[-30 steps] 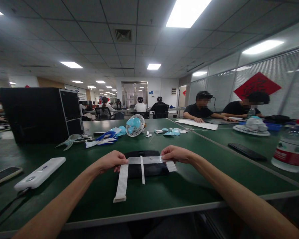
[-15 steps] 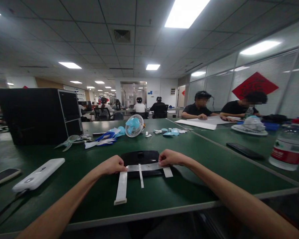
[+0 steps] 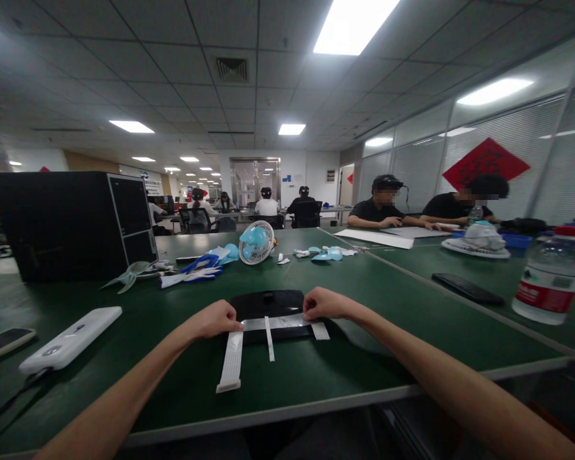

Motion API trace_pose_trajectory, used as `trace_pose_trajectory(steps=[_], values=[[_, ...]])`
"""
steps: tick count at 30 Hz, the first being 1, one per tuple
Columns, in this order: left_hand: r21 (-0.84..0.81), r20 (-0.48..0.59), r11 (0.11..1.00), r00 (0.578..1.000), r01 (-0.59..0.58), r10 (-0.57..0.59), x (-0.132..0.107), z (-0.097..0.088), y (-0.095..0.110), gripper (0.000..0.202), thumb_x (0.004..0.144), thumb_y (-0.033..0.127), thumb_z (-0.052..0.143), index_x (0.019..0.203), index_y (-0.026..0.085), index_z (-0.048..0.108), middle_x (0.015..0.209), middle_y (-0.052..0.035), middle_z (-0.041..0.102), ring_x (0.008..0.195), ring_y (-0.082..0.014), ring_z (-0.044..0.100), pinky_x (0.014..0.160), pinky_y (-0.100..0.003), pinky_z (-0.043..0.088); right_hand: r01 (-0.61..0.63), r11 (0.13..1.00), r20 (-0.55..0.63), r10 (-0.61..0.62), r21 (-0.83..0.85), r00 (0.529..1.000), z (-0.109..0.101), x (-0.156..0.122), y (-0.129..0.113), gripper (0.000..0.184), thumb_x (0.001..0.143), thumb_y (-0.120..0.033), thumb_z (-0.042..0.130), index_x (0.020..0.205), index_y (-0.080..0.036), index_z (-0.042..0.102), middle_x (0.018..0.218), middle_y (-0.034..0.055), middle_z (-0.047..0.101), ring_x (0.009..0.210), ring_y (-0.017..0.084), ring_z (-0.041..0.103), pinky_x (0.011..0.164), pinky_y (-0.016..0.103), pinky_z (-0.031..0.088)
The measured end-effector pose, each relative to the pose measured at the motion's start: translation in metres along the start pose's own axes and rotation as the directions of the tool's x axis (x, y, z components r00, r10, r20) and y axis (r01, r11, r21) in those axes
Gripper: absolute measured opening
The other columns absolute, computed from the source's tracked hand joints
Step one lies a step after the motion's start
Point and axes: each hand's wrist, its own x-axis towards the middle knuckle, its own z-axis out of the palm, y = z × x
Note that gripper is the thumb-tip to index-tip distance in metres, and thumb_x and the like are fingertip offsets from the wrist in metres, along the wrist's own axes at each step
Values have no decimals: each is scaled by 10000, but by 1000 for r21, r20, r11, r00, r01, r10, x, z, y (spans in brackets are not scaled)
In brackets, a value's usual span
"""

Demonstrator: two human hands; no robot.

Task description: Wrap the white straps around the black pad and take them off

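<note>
A shiny, see-through strip of tape (image 3: 287, 321) stretches across the lower part of a black panel (image 3: 268, 300) on the table. My left hand (image 3: 219, 318) pinches the strip's left end, beside a wide white ribbon cable (image 3: 230, 363) that runs toward the table's front edge. At the other end, my right hand (image 3: 324, 303) is closed on the strip with thumb and fingers together. A narrow white ribbon cable (image 3: 269, 340) crosses under or over the strip's middle; I cannot tell which. Below my right hand, a short white ribbon cable (image 3: 321, 331) sticks out.
On the left are a black computer case (image 3: 67, 223), a white power bank (image 3: 71, 338) and a phone (image 3: 4, 345). Behind the panel lie a small fan (image 3: 257, 243) and gloves (image 3: 194, 269). A water bottle (image 3: 549, 281) and a black phone (image 3: 467, 289) are right. Two co-workers sit beyond.
My hands stay at the strip's two ends, almost unmoved. The whole view has shifted slightly. A co-worker's large white sheet at the right has changed its position.
</note>
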Motion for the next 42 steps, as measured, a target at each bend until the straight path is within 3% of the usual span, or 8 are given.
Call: trace_pose_trajectory(steps=[5, 10, 13, 16, 19, 22, 25, 42], values=[[33, -31, 999, 999, 19, -18, -5, -1, 5, 335, 738, 472, 555, 849, 161, 610, 816, -20, 585, 736, -168, 531, 621, -271, 402, -32, 999, -19, 31, -18, 999, 0, -3, -7, 223, 701, -304, 638, 850, -139, 655, 825, 23, 643, 735, 137, 564, 611, 230, 399], [106, -31, 934, 938, -340, 345, -9, 5, 20, 400, 802, 213, 468, 1194, 256, 536, 1015, -17, 548, 882, -151, 526, 788, -274, 422, -8, 999, -36, 6, -50, 999, 1, -5, -12, 188, 697, -270, 640, 830, -137, 648, 781, 16, 629, 683, 122, 553, 568, 215, 389], [157, 8, 882, 893, -445, 450, -8, 12, 26, 497, 795, 82, 380, 1211, 294, 549, 1079, -25, 524, 983, -153, 500, 898, -294, 387, 1, 999, -12, -2, -42, 1000, 0, -6, -13, 162, 718, -255, 619, 823, -135, 648, 755, 14, 632, 655, 118, 563, 560, 213, 404], [193, 24, 879, 898, -435, 439, -7, 15, 28, 522, 779, 49, 370, 1197, 289, 569, 1103, -33, 512, 1019, -161, 485, 931, -308, 377, 28, 998, -5, -28, -53, 1000, 1, -8, -16, 175, 731, -266, 615, 834, -130, 654, 773, 22, 644, 666, 130, 580, 565, 218, 425], [199, 35, 889, 909, -413, 415, -7, 14, 28, 533, 781, 51, 375, 1220, 299, 548, 1137, -30, 499, 1035, -164, 480, 932, -312, 382, 189, 976, -38, -194, -105, 980, 8, -10, -26, 200, 783, -267, 572, 901, -140, 672, 862, 37, 652, 735, 136, 590, 631, 228, 445], [199, 39, 892, 913, -405, 406, -9, 13, 29, 530, 784, 52, 375, 1218, 305, 546, 1135, -27, 496, 1026, -163, 484, 921, -308, 389, 423, 887, -51, -438, -188, 897, 24, -10, -42, 253, 842, -210, 497, 1019, -161, 671, 979, 59, 632, 840, 140, 582, 761, 250, 443], [200, 38, 890, 911, -410, 411, -10, 13, 31, 523, 783, 50, 372, 1198, 306, 561, 1100, -24, 501, 1008, -154, 490, 923, -302, 387, 540, 794, -44, -572, -279, 819, 40, -9, -54, 308, 866, -151, 441, 1087, -174, 654, 1042, 80, 604, 935, 154, 558, 858, 274, 415], [179, 19, 885, 901, -430, 434, -2, 18, 23, 498, 790, 67, 380, 1194, 295, 563, 1116, -28, 498, 1026, -163, 487, 918, -299, 376, 600, 666, -10, -673, -443, 739, 54, -36, -61, 430, 802, -82, 435, 1190, -170, 599, 1192, 84, 588, 1084, 201, 468, 960, 352, 363]])
